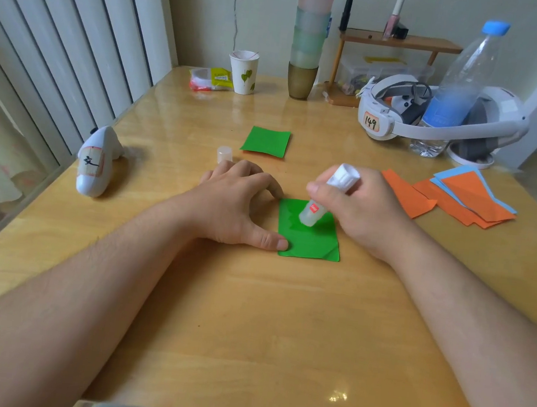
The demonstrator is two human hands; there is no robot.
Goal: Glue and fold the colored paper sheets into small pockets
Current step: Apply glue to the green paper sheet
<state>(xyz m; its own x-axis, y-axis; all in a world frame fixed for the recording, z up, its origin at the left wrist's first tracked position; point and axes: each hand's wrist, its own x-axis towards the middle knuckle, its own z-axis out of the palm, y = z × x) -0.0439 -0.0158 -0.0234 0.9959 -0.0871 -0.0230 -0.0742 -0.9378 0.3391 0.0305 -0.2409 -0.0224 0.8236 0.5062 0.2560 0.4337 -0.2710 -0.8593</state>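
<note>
A green paper sheet lies flat in the middle of the wooden table, its lower right corner folded in. My right hand grips a white glue stick tilted down, its tip touching the sheet's upper part. My left hand lies flat on the table, thumb and a fingertip pressing the sheet's left edge. The glue stick's clear cap stands just behind my left hand. A second green piece lies further back. Orange and blue sheets are piled at the right.
A white controller lies at the left edge. At the back stand a paper cup, a stack of cups, a small wooden shelf, a headset and a water bottle.
</note>
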